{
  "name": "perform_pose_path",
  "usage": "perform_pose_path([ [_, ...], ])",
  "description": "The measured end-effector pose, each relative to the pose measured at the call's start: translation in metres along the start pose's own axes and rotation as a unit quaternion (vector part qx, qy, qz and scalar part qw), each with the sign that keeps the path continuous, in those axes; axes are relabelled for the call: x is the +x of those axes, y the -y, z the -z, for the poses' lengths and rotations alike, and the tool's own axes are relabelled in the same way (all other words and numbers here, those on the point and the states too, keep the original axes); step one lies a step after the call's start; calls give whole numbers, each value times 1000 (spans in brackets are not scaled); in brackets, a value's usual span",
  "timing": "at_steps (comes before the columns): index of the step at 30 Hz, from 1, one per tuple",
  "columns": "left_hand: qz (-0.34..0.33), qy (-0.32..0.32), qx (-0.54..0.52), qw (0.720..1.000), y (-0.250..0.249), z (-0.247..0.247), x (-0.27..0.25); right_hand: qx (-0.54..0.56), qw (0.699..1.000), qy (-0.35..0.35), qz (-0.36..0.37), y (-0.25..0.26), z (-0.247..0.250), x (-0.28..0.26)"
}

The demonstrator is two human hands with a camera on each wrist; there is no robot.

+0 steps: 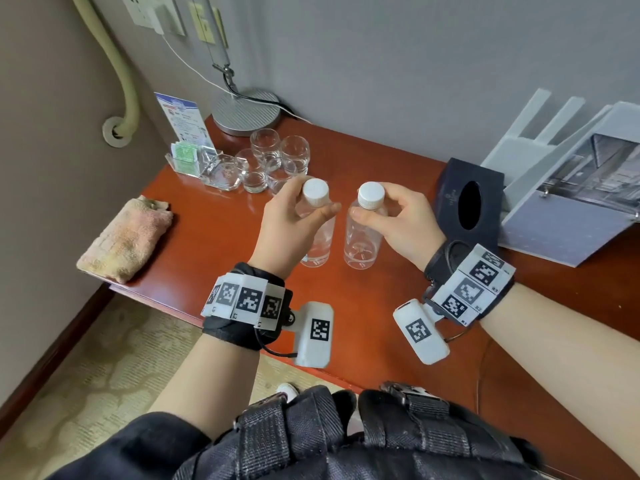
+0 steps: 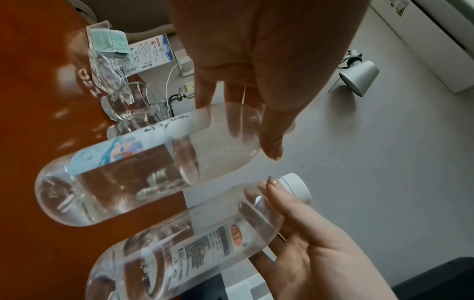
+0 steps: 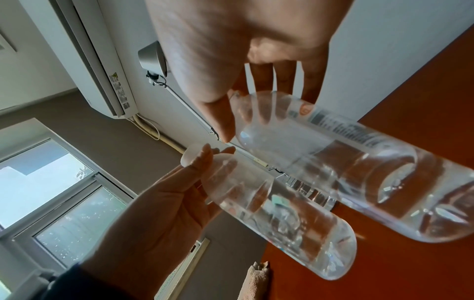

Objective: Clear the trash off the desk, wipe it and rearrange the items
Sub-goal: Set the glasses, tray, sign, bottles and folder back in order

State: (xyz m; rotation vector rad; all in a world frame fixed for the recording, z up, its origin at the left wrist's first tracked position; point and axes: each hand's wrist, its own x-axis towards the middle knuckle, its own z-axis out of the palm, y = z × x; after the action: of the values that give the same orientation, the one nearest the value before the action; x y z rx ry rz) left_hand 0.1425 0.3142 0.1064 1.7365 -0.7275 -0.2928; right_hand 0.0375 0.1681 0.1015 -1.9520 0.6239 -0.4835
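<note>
Red-brown polished wood fills the head view: my desk (image 1: 381, 323), pushed into a grey-walled corner. My left hand (image 1: 294, 223) pinches the neck of a clear plastic water bottle with a white cap (image 1: 316, 216), thumb in front, fingers behind. My right hand (image 1: 398, 220) pinches the neck of a second clear plastic bottle with a white cap (image 1: 365, 226) the same way. Both bottles stand upright, side by side and slightly apart, near the desk's middle; I cannot tell whether their bases touch the wood. Beyond them sits a cluster of clear drinking glasses (image 1: 273, 161), to the left a folded pinkish cloth (image 1: 126, 237) at the desk edge, to the right a dark tissue box (image 1: 471, 206). My left palm hides much of its bottle's shoulder.

From the left wrist, my left hand (image 2: 256, 60) reaches down over its bottle (image 2: 128, 172), thumb along one side, fingertips blurred through the plastic. A pale blue label is partly legible only as scribble. Below, my right hand (image 2: 307, 243) cradles the other bottle (image 2: 192, 243), whose base is cut off by the frame.

From the right wrist, my right hand (image 3: 243, 60) closes thumb and fingers round its bottle's shoulder (image 3: 359, 172); the cap is hidden. My left hand (image 3: 166, 203) grips the neighbouring bottle (image 3: 282, 213), its cap a faint blur.
</note>
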Motion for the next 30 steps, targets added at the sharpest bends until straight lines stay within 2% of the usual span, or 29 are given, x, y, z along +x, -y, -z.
perform_pose_path([
  [10, 8, -15, 1, 1000, 19, 41, 19, 1, 1000, 5, -6, 20, -40, 23],
  [30, 64, -75, 21, 995, 24, 22, 51, 32, 996, 87, 16, 7, -32, 88],
])
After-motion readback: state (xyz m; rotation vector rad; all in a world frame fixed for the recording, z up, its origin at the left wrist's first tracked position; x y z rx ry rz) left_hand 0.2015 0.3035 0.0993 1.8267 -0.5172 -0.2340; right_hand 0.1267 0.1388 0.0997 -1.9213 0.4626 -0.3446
